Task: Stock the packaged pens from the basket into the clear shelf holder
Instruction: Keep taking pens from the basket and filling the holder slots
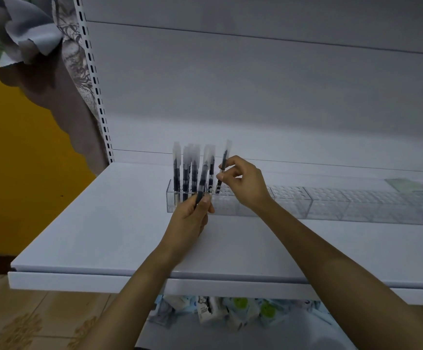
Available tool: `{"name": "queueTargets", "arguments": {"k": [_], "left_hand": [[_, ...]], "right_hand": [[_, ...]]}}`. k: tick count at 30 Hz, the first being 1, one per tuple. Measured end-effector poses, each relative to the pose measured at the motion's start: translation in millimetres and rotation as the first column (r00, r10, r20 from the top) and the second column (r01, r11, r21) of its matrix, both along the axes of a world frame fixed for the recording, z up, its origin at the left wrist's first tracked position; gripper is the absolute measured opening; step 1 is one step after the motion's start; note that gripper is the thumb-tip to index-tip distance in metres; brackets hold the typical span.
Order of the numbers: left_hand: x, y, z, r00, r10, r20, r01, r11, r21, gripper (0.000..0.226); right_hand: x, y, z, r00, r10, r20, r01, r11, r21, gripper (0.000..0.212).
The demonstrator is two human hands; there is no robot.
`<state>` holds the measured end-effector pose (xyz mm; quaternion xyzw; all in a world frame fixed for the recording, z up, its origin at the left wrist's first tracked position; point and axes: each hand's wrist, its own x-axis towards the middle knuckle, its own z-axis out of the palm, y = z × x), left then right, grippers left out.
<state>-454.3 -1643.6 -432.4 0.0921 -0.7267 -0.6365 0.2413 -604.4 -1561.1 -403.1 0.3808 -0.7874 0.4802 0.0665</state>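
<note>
Head view shows the right grip [245,185] pinching one packaged pen [223,160] at mid-barrel between thumb and fingertips. The pen's lower end is at or just inside a hole of the clear shelf holder [331,200], just right of the standing pens [176,170] at the holder's left end. The left grip [190,221] clasps at least one spare pen [201,183] by its lower end, in front of the holder above the white shelf [104,223]. These pens look light and stiff, but their clear sleeves are probably slick, so a mid-barrel pinch should steer the tip best. No basket shows.
</note>
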Motion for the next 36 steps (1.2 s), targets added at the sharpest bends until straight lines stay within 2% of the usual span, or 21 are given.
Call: {"name": "queueTargets", "arguments": {"k": [3, 12, 15, 17, 20, 24, 26, 30, 34, 36], "left_hand": [[0.2, -0.2, -0.8, 1.000, -0.005, -0.013, 0.005, 1.000, 0.005, 0.032], [0.8, 0.3, -1.6, 1.000, 0.006, -0.020, -0.006, 1.000, 0.000, 0.032], [0.7, 0.0, -1.1, 1.000, 0.009, -0.022, -0.009, 1.000, 0.006, 0.032], [0.7, 0.8, -0.3, 1.000, 0.003, -0.028, -0.002, 1.000, 0.020, 0.032], [0.1, -0.2, -0.7, 0.999, -0.024, -0.025, 0.024, 1.000, -0.002, 0.032], [3.2, 2.2, -0.4, 0.995, -0.087, -0.041, 0.082, 0.991, -0.109, 0.030], [4.6, 3.3, -0.4, 0.994, -0.095, -0.047, 0.084, 0.977, -0.196, 0.024], [5.0, 3.7, -1.5, 0.994, -0.082, -0.078, 0.057, 0.960, -0.273, 0.021], [6.7, 7.6, -0.2, 0.998, -0.058, -0.038, 0.051, 0.986, -0.162, 0.026], [7.0, 7.8, 0.4, 0.995, -0.094, -0.021, 0.089, 0.982, -0.168, 0.024]], "right_hand": [[-1.4, -2.7, -3.5, 0.999, -0.002, -0.044, 0.005, 0.998, 0.068, 0.015], [-4.3, -2.7, -3.7, 1.000, -0.017, 0.016, 0.016, 0.998, 0.066, 0.019], [-2.3, 0.8, 0.0, 0.996, 0.009, 0.090, -0.015, 0.998, 0.067, 0.027], [1.7, 9.8, 5.7, 0.994, 0.015, 0.111, -0.015, 1.000, -0.002, 0.036], [23.6, 28.4, 19.2, 0.998, 0.029, 0.049, -0.019, 0.983, -0.185, 0.025], [64.4, 41.5, 21.7, 0.936, 0.265, 0.234, -0.239, 0.962, -0.132, 0.016], [74.9, 42.0, 14.4, 0.904, 0.323, 0.279, -0.280, 0.942, -0.182, 0.011], [80.9, 43.6, 4.2, 0.889, 0.281, 0.362, -0.181, 0.941, -0.286, 0.009], [78.8, 47.9, 4.2, 0.855, 0.263, 0.446, -0.138, 0.946, -0.294, 0.014], [79.8, 47.5, 2.1, 0.854, 0.239, 0.463, -0.113, 0.953, -0.282, 0.014]]}}
